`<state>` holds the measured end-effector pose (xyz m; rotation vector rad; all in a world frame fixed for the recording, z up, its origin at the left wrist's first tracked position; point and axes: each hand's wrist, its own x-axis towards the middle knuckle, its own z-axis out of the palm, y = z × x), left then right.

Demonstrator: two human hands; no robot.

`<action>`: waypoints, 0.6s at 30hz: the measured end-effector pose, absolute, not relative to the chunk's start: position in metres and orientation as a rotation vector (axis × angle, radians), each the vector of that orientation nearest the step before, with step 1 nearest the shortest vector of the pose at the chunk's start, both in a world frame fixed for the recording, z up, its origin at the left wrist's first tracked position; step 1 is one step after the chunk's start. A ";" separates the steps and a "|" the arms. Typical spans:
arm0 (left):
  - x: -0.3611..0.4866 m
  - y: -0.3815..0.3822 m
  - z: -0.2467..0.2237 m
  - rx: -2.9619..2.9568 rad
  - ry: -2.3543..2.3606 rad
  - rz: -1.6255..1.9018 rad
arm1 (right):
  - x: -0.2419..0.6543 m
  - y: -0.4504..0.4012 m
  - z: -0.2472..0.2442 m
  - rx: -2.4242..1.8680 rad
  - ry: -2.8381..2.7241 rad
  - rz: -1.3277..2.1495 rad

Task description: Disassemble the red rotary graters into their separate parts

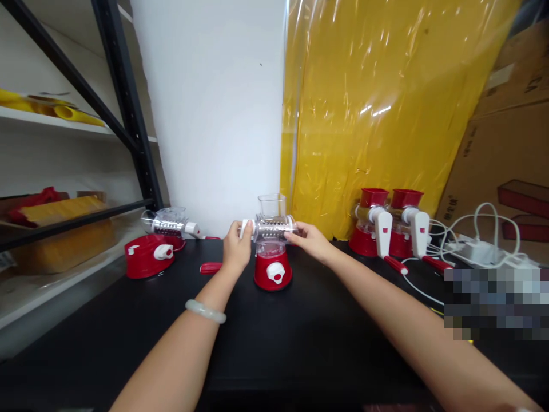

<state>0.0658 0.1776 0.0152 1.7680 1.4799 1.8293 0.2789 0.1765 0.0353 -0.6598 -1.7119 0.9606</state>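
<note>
On the black table (274,355) stands a red-based rotary grater with a clear hopper (272,252); left hand (236,249) grips its white crank end, right hand (312,240) fingers clasp the steel drum's other end

The near half of the black tabletop (274,355) lies open. Far left, a tipped red-based clear grater (156,243) and a small red handle piece (210,268) crowd the edge; far right, two upright red-and-white graters (388,226) and tangled white cables (467,240) block passage.
</note>
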 end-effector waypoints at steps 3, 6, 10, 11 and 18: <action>0.073 0.173 0.016 1.795 1.331 1.744 | 0.282 0.152 0.026 -0.599 -1.681 1.006; 0.081 0.167 0.016 1.835 1.203 1.647 | 0.285 0.136 0.022 -0.592 -1.693 1.022; 0.086 0.164 0.017 1.899 1.173 1.599 | 0.286 0.131 0.017 -0.541 -1.709 1.074; 0.085 0.165 0.017 1.914 1.172 1.591 | 0.286 0.131 0.017 -0.538 -1.711 1.085; 0.075 0.175 0.022 1.983 1.087 1.526 | 0.286 0.133 0.017 -0.524 -1.711 1.120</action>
